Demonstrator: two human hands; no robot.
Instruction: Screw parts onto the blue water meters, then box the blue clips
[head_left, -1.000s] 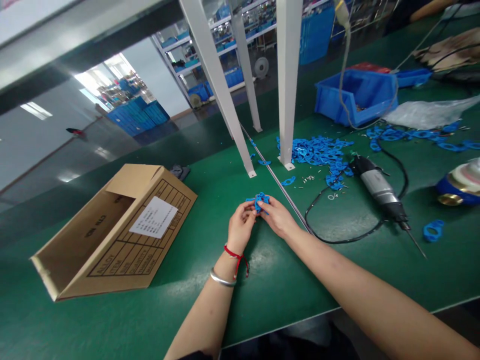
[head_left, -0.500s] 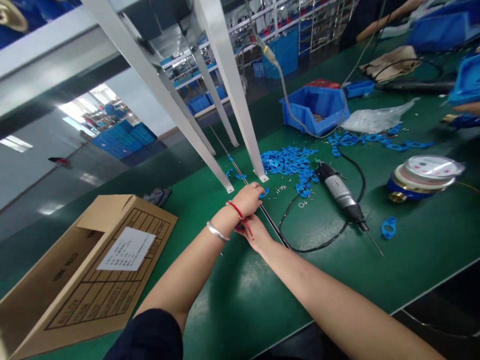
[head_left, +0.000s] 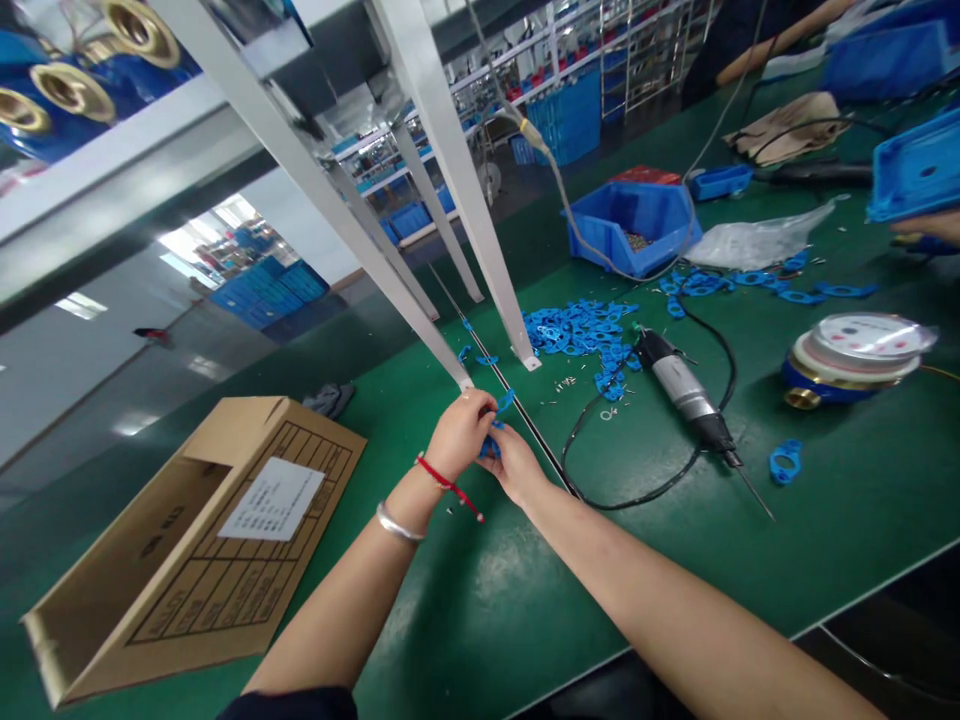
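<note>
My left hand (head_left: pixel 463 432), with a red bracelet and a silver bangle at its wrist, is closed on a small blue plastic part (head_left: pixel 491 443). Fingers of my right hand (head_left: pixel 514 465) pinch the same part from the other side. Just beyond the fingers another blue part (head_left: pixel 505 400) lies by a dark slot in the green table (head_left: pixel 480 620). A pile of blue parts (head_left: pixel 577 328) is spread behind, beside the foot of a metal post.
An electric screwdriver (head_left: pixel 686 390) with a looped black cable lies to the right, near a water meter (head_left: pixel 851 360). An open cardboard box (head_left: pixel 225 560) stands left. A blue bin (head_left: pixel 634 225) is behind. At the right edge, a person's hand holds a blue tray (head_left: pixel 915 170).
My left hand has drawn back from beyond the slot to beside my right hand, and a blue part now shows between them. The co-worker's blue tray has shifted left.
</note>
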